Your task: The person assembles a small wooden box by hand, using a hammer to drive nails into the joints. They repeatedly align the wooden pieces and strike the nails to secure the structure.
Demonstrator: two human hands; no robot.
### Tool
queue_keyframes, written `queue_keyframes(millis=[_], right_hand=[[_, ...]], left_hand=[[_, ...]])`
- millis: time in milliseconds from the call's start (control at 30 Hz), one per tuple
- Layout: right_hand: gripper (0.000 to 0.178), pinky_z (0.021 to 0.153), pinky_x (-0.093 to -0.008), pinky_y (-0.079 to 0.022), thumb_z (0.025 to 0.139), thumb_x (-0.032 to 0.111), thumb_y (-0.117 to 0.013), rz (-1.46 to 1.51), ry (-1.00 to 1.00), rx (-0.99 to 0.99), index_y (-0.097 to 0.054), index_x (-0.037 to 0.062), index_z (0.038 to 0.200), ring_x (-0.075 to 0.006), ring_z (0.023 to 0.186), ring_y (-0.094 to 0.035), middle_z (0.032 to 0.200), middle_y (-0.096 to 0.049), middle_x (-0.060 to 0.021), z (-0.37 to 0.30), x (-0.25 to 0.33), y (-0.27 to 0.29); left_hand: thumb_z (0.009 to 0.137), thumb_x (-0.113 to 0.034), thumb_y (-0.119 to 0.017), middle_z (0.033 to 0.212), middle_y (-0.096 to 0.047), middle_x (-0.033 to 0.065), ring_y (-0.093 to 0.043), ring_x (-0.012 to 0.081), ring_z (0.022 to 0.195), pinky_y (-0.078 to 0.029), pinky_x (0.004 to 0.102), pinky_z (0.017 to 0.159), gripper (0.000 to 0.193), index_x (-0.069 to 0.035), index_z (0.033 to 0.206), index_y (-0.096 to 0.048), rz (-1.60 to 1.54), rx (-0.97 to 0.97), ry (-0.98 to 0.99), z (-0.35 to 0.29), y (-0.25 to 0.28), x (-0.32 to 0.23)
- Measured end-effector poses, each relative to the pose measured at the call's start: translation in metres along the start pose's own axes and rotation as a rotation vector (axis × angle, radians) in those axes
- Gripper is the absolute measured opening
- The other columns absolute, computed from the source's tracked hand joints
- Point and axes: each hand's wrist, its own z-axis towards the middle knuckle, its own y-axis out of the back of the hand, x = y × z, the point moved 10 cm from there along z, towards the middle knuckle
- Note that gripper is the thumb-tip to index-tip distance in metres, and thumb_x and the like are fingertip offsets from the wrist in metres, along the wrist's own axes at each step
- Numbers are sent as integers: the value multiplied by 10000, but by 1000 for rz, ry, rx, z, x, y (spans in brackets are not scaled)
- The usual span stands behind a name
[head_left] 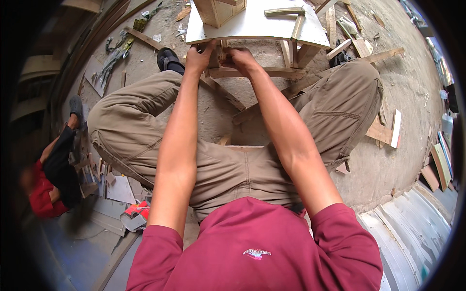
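A white-topped wooden stand [247,22] is in front of me at the top of the view, with a bare timber frame under its board. Just below the board's near edge, my left hand [198,58] is closed against the frame, its fingertips partly hidden by the edge. My right hand [239,59] is beside it with curled fingers, at a short wooden upright [223,48]. What its fingers hold is hidden. Below both hands runs a wooden crossbar [262,72] of the stand. A wooden block [208,12] and an angled wooden strip [284,11] lie on the board.
Loose timber offcuts [383,131] and scraps litter the dusty floor around my bent legs. A person in red and black [51,194] sits at the far left, near a red can-like object [133,216]. Grey sheets [412,233] lie at the lower right, with leaning boards [441,160] above them.
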Motion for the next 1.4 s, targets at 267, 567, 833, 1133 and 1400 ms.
queue_keyframes(millis=[267,567,833,1133,1400], right_hand=[[290,731,-347,-589,977,175,-547,-55,48,8,-599,-51,1150,-236,788,-666,967,-667,-146,11,7,-7],[272,704,-343,-575,1007,266,-483,54,-67,24,-607,32,1070,-219,783,-660,931,-658,-115,20,-27,7],[337,753,-361,-604,1020,303,-463,47,-18,0,-536,40,1218,-229,906,-664,1113,-622,-125,10,-22,-4],[350,622,-322,-607,996,282,-507,-18,-60,-34,-563,24,1226,-227,873,-674,1136,-633,-123,16,-23,6],[338,596,-340,-601,947,217,-607,-188,-9,-93,-602,12,1215,-222,868,-675,1089,-651,-113,22,-25,10]], left_hand=[[802,-538,-748,1000,-720,202,-697,282,937,-517,370,824,663,67,1065,-683,64,38,5,-8,0,13],[820,-515,-747,933,-734,172,-689,216,838,-521,357,758,590,36,1026,-708,58,98,-24,-23,-5,10],[900,-584,-620,1068,-711,152,-663,208,973,-514,332,808,696,60,1163,-654,28,212,187,-23,1,68],[911,-715,-441,1542,-319,188,-302,329,1433,-401,517,1054,963,10,1512,-241,-400,272,311,-43,-12,33],[926,-674,-468,1537,-322,170,-306,314,1427,-416,516,1041,917,5,1506,-259,-398,242,316,-49,-12,37]])
